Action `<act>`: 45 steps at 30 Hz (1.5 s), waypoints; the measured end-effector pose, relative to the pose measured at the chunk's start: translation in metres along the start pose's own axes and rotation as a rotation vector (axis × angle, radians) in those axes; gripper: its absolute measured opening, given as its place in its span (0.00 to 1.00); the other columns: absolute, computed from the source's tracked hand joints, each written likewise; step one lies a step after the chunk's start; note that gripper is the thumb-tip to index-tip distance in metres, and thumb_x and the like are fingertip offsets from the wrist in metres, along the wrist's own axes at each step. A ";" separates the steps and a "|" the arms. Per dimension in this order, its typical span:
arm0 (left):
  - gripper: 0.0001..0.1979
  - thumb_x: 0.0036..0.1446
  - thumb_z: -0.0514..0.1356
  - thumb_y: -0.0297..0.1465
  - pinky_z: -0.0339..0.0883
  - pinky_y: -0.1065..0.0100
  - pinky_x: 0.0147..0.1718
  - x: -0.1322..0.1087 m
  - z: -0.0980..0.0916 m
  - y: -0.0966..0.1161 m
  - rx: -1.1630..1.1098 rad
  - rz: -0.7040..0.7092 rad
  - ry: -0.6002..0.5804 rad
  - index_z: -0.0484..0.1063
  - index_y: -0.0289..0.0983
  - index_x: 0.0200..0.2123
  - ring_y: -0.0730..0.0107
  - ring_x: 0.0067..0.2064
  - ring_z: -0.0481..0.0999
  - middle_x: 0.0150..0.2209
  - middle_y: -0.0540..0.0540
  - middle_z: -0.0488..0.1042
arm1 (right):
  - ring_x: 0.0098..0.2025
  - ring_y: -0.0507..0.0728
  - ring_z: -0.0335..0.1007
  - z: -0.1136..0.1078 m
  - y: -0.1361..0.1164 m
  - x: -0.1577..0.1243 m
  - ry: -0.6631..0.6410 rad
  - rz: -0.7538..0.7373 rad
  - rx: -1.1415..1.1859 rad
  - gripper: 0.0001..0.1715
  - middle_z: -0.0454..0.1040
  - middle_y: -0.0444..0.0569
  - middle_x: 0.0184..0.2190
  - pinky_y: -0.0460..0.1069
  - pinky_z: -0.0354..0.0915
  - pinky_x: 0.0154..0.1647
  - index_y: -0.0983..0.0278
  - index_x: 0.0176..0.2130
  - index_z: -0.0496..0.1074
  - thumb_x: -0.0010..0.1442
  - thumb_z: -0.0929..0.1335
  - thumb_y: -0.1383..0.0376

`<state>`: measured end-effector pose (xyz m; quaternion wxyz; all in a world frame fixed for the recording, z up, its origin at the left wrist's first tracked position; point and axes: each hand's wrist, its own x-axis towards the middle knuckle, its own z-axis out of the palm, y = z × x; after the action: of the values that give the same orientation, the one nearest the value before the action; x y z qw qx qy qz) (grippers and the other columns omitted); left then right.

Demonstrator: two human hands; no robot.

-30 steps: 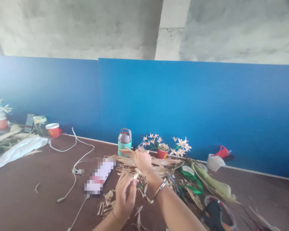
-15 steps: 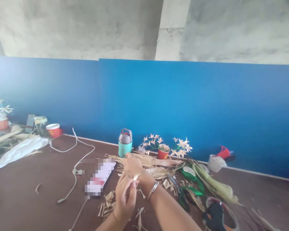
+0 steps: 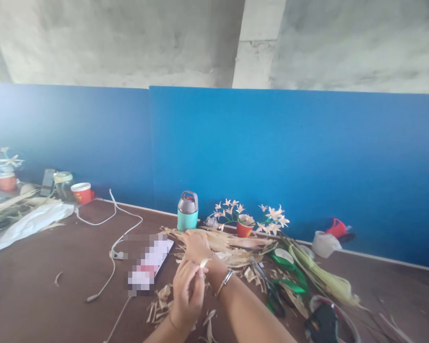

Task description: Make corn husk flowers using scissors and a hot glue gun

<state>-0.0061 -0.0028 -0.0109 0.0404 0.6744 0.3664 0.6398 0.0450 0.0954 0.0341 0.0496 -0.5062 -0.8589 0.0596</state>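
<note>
My left hand [image 3: 188, 288] is closed in a pinch above the table. A small, pale curved strip of husk [image 3: 205, 262] sticks up between its thumb and fingertips. My right hand [image 3: 197, 246] reaches past it, palm down, at the near edge of a heap of dried husks [image 3: 229, 240]. Its fingers are mostly hidden, so whether they grip anything cannot be seen. A metal bangle [image 3: 226, 282] circles the right wrist. Husk scraps [image 3: 160, 302] lie below the hands. Scissors [image 3: 271, 290] and a roll of green tape [image 3: 289, 267] are to the right.
A turquoise flask [image 3: 188, 212] and a red cup [image 3: 245, 226] beside pale flowers [image 3: 273, 219] stand by the blue partition [image 3: 289, 152]. Left are a phone [image 3: 152, 267] and a white cable [image 3: 110, 267]. On the right lie a pale green fibre bundle [image 3: 321, 271] and a black object [image 3: 321, 321].
The view has shifted slightly. My left hand still pinches the strip, which shows a little more clearly now. My right hand stays over the husks with little visible movement.
</note>
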 end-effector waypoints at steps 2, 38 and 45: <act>0.10 0.57 0.49 0.21 0.65 0.64 0.35 0.000 0.000 0.000 0.013 -0.001 -0.009 0.66 0.38 0.30 0.69 0.27 0.71 0.25 0.48 0.72 | 0.43 0.60 0.69 0.000 -0.002 0.000 0.035 0.015 0.029 0.19 0.66 0.55 0.47 0.53 0.64 0.42 0.64 0.47 0.68 0.54 0.65 0.73; 0.11 0.45 0.56 0.19 0.63 0.60 0.38 0.004 0.005 -0.004 0.236 -0.116 -0.582 0.73 0.41 0.27 0.60 0.38 0.71 0.31 0.47 0.74 | 0.29 0.56 0.71 -0.010 0.075 -0.133 -0.005 0.264 0.213 0.13 0.76 0.47 0.23 0.44 0.54 0.25 0.62 0.23 0.74 0.43 0.64 0.77; 0.14 0.44 0.54 0.17 0.60 0.59 0.41 -0.001 0.004 -0.008 0.289 -0.170 -0.647 0.73 0.41 0.28 0.59 0.42 0.69 0.34 0.47 0.74 | 0.33 0.56 0.72 -0.013 0.065 -0.133 -0.035 0.215 0.268 0.14 0.77 0.49 0.28 0.44 0.57 0.28 0.64 0.27 0.75 0.44 0.62 0.75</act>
<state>-0.0061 0.0047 -0.0164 0.1118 0.8077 0.4761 0.3292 0.1671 0.0114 0.0336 0.0950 -0.5831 -0.7848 0.1872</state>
